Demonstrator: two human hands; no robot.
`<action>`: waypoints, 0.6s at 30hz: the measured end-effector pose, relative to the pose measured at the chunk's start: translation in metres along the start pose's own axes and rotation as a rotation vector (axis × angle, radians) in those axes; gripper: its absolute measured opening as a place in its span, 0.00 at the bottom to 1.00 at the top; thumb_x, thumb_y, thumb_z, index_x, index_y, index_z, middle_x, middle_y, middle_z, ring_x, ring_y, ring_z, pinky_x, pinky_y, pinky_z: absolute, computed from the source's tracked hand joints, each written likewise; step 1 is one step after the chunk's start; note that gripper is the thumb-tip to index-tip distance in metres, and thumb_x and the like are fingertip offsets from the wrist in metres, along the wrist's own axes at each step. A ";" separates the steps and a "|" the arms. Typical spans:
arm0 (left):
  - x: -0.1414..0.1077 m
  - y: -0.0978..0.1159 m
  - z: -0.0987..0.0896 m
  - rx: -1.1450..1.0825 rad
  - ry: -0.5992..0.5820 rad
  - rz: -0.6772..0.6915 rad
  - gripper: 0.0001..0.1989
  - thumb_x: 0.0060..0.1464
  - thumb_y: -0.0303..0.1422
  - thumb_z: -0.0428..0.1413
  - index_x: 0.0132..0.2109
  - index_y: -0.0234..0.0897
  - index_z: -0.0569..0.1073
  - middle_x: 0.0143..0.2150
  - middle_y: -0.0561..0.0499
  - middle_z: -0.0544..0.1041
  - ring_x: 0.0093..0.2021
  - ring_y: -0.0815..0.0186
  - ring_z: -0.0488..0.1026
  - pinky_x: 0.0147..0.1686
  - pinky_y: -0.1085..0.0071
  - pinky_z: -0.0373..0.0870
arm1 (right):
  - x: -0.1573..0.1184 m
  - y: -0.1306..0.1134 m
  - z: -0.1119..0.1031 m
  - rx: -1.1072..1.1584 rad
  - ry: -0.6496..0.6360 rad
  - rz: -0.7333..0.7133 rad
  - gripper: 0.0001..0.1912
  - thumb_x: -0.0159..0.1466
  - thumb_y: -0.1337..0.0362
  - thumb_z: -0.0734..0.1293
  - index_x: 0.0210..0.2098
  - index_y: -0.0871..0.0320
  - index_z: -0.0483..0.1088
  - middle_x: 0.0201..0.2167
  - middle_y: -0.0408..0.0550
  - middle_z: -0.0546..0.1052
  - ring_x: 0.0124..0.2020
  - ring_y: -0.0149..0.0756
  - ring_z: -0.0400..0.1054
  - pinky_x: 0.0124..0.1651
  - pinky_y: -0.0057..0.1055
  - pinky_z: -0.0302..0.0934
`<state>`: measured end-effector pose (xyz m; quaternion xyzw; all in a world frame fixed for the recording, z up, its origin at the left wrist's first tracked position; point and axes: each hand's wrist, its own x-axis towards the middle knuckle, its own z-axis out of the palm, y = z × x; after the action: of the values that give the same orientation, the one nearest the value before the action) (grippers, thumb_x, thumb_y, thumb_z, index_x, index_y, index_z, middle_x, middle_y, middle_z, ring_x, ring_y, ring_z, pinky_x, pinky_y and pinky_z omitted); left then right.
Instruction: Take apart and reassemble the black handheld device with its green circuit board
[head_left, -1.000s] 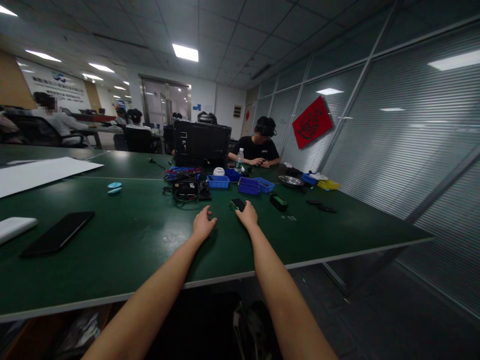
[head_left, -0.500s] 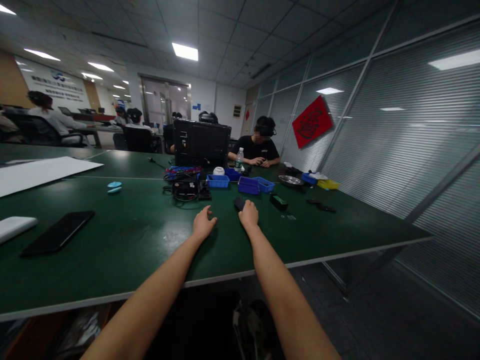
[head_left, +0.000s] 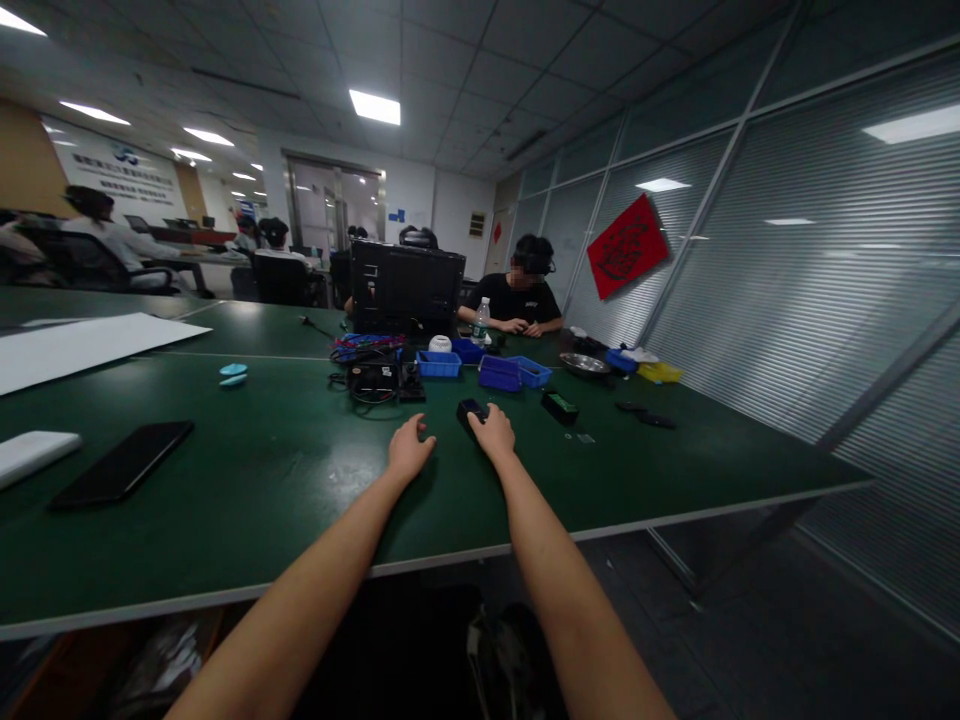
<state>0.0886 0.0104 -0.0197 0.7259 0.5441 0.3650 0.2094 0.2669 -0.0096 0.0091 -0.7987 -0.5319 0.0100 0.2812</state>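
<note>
My right hand [head_left: 494,435] grips a small black box-shaped object [head_left: 470,408] with a dark top face, at the middle of the green table. The thumb lies along its near side, and the other fingers are partly hidden by the hand. To the left, my left hand [head_left: 410,447] hovers over or rests on the tabletop, fingers curved and apart, holding nothing. Right of my right hand sits an open black case [head_left: 559,406] with a green inside. A small ring [head_left: 568,436] and a clear flat piece [head_left: 586,438] lie near it.
Blue trays [head_left: 500,374], a black adapter with cables [head_left: 373,381] and a monitor [head_left: 409,285] stand farther back. Across the table sits a person [head_left: 517,290] near a bottle [head_left: 481,318]. A metal bowl [head_left: 585,365] is at right; a black tablet-like slab [head_left: 124,465] at left.
The black object has shifted slightly left and turned in my right hand, showing more of its top. My left hand stays nearly where it was. The view has shifted a little.
</note>
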 end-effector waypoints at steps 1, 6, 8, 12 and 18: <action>0.000 0.000 0.000 -0.003 0.000 0.000 0.27 0.46 0.33 0.54 0.55 0.37 0.61 0.45 0.48 0.73 0.43 0.65 0.69 0.43 0.70 0.63 | 0.001 0.001 0.001 0.022 -0.018 0.011 0.29 0.58 0.50 0.58 0.54 0.61 0.58 0.47 0.58 0.68 0.47 0.45 0.63 0.43 0.35 0.57; 0.000 -0.001 0.001 -0.013 0.018 0.000 0.25 0.47 0.33 0.54 0.54 0.37 0.62 0.45 0.48 0.74 0.43 0.65 0.70 0.44 0.70 0.64 | -0.002 -0.003 0.008 0.205 -0.088 -0.107 0.23 0.57 0.50 0.61 0.45 0.59 0.66 0.40 0.53 0.73 0.41 0.40 0.67 0.39 0.31 0.59; 0.001 -0.001 0.001 -0.031 0.042 0.001 0.24 0.49 0.36 0.53 0.54 0.37 0.63 0.44 0.48 0.74 0.41 0.65 0.70 0.43 0.69 0.64 | -0.005 -0.008 0.012 0.361 -0.134 -0.200 0.20 0.60 0.49 0.57 0.39 0.59 0.68 0.35 0.51 0.74 0.36 0.36 0.69 0.35 0.27 0.60; 0.002 0.000 0.001 -0.058 0.120 -0.006 0.25 0.49 0.42 0.52 0.52 0.35 0.64 0.45 0.45 0.73 0.42 0.64 0.71 0.43 0.68 0.65 | -0.006 -0.014 0.023 0.691 -0.340 -0.210 0.19 0.63 0.52 0.53 0.34 0.60 0.66 0.29 0.48 0.73 0.20 0.27 0.67 0.19 0.22 0.56; -0.002 0.006 0.001 0.085 0.155 0.061 0.40 0.42 0.47 0.56 0.58 0.31 0.57 0.54 0.39 0.66 0.53 0.56 0.64 0.50 0.66 0.60 | -0.001 -0.011 0.037 0.872 -0.439 -0.201 0.15 0.62 0.56 0.56 0.33 0.62 0.66 0.27 0.47 0.73 0.18 0.25 0.66 0.13 0.18 0.53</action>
<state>0.0931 0.0064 -0.0168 0.7199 0.5514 0.4027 0.1247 0.2457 0.0086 -0.0170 -0.5306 -0.5989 0.3724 0.4702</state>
